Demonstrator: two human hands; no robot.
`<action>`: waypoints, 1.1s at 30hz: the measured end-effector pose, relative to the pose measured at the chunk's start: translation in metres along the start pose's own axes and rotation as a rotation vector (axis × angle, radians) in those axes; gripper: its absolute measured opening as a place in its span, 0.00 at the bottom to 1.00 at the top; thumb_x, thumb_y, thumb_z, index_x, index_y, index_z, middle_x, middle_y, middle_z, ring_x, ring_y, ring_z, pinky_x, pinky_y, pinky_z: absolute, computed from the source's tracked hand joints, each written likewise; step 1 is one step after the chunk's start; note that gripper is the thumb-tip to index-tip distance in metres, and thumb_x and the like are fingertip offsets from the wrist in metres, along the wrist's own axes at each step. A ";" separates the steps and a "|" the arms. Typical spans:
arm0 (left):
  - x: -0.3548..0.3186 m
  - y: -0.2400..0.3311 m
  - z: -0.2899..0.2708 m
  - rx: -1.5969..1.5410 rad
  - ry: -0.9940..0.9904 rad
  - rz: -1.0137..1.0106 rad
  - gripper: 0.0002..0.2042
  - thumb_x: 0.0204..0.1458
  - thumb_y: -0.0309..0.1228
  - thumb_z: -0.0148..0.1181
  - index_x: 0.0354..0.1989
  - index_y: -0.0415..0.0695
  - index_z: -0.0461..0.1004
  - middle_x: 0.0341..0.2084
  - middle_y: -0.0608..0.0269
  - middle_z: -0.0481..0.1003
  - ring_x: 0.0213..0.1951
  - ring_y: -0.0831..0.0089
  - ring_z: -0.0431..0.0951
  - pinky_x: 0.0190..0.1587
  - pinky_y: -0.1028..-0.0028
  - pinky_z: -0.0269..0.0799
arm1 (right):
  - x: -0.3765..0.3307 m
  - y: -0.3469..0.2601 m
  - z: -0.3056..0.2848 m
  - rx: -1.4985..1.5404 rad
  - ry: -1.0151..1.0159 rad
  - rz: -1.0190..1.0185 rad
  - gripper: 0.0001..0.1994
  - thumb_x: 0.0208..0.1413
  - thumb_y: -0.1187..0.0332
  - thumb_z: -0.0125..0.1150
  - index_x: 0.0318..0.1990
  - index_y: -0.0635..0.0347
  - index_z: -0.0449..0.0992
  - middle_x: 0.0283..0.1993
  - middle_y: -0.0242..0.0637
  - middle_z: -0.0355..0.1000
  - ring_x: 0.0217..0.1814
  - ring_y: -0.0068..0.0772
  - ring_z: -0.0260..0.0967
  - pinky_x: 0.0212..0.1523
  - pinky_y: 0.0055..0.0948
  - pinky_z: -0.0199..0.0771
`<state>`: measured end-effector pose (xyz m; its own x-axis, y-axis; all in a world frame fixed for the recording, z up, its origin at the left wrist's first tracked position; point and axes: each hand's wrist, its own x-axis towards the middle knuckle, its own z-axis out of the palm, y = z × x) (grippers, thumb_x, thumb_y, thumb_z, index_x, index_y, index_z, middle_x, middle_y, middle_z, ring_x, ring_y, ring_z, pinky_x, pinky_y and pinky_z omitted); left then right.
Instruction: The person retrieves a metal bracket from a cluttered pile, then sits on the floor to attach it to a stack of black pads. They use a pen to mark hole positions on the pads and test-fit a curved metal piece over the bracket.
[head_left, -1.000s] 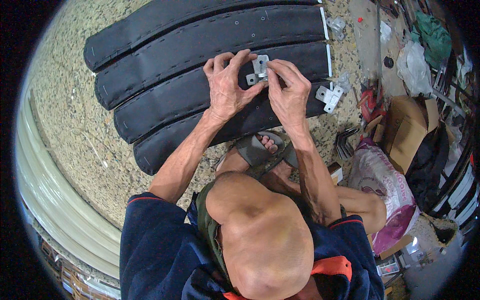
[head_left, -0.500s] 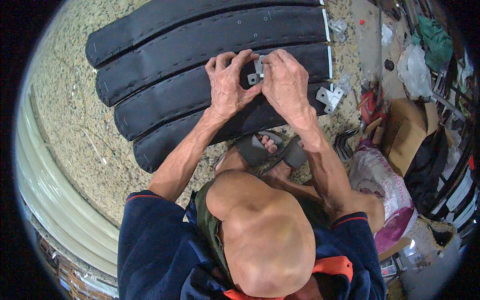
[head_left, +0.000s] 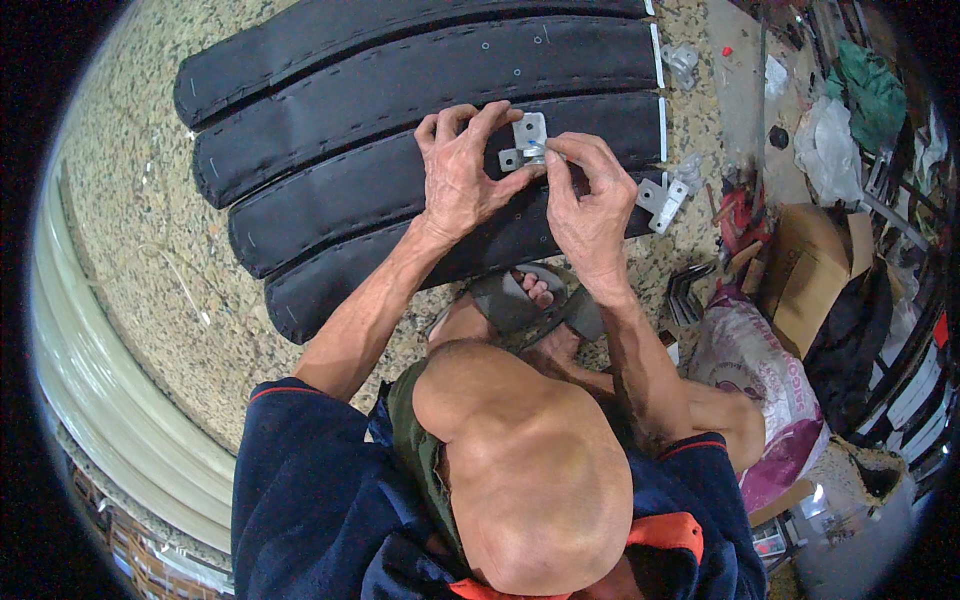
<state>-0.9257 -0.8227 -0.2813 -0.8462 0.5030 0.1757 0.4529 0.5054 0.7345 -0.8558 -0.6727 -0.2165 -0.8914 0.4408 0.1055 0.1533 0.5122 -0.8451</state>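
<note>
We had both hands at the upper middle of the frame, over the 3rd of 4 long black padded panels (head_left: 400,190) that lay side by side on the speckled stone floor (head_left: 130,230). Half a second before, the small grey metal bracket (head_left: 524,140) had been nearly hidden between our knuckles; at this moment it showed plainly, flat on the panel, with its holes in view. Our left hand (head_left: 462,175) had spread, fingertips pressing the bracket's left edge, not closed round it. Our right hand (head_left: 590,195) had its thumb and forefinger pinched together on something small and pale at the bracket's right side; it was too small for us to tell what it was. We judged that the bracket had been settled into its place and that the fastening of it had begun.

A 2nd bracket (head_left: 662,200) lay loose to the right, at the panel's end. A brown cardboard box (head_left: 810,270) and a pink sack (head_left: 760,370) stood further right.
</note>
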 end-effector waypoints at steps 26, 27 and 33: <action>-0.005 -0.006 0.004 -0.034 0.032 0.036 0.42 0.39 0.39 0.81 0.67 0.48 0.71 0.55 0.76 0.84 0.59 0.60 0.73 0.68 0.52 0.55 | 0.010 0.002 -0.001 -0.350 -0.358 -0.435 0.10 0.52 0.80 0.69 0.42 0.62 0.84 0.46 0.40 0.81 0.46 0.46 0.74 0.47 0.44 0.74; -0.004 -0.006 0.004 -0.032 0.034 0.040 0.42 0.39 0.39 0.80 0.67 0.48 0.71 0.55 0.76 0.84 0.59 0.60 0.73 0.68 0.52 0.55 | 0.011 0.000 -0.002 -0.395 -0.400 -0.439 0.10 0.52 0.80 0.69 0.42 0.62 0.84 0.46 0.40 0.81 0.46 0.46 0.73 0.47 0.45 0.73; -0.004 -0.006 0.004 -0.008 0.028 0.043 0.42 0.39 0.39 0.80 0.67 0.49 0.71 0.55 0.75 0.84 0.59 0.60 0.72 0.68 0.52 0.55 | 0.015 -0.003 0.006 -0.371 -0.422 -0.320 0.08 0.53 0.79 0.69 0.40 0.63 0.83 0.44 0.41 0.81 0.45 0.48 0.74 0.48 0.47 0.73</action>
<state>-0.9240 -0.8253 -0.2890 -0.8336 0.5043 0.2253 0.4868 0.4782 0.7310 -0.8724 -0.6720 -0.2149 -0.9969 -0.0651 0.0435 -0.0783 0.8241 -0.5609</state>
